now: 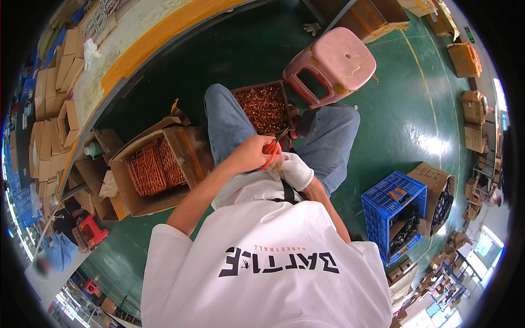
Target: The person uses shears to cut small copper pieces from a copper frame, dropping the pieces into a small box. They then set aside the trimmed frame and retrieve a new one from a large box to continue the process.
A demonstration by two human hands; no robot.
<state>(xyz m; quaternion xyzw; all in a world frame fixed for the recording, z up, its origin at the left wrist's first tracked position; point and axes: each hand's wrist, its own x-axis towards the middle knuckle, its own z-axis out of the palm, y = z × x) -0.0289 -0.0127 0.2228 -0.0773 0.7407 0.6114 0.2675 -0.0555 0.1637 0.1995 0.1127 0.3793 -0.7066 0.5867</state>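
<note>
My bare left hand point(256, 154) is closed round red-handled pliers point(270, 153), whose dark tip points away from me. Close beside it, my right hand point(295, 171) wears a white glove, with its fingers bent together by the tool's handles. What those fingers pinch is too small to make out. Both hands are in front of my lap, between my knees. Just beyond them a carton point(285, 93) is filled with loose copper-coloured rings point(261, 108). To my left, an open cardboard box point(143, 206) holds stacked copper-coloured linked pieces point(155, 168).
A pink plastic stool point(348, 57) stands beyond my right knee. At right are a blue plastic crate point(391, 191) and a cardboard box point(432, 177) with black parts. A worktable point(131, 49) with an orange edge runs along the far left, with folded cartons point(52, 126) past it.
</note>
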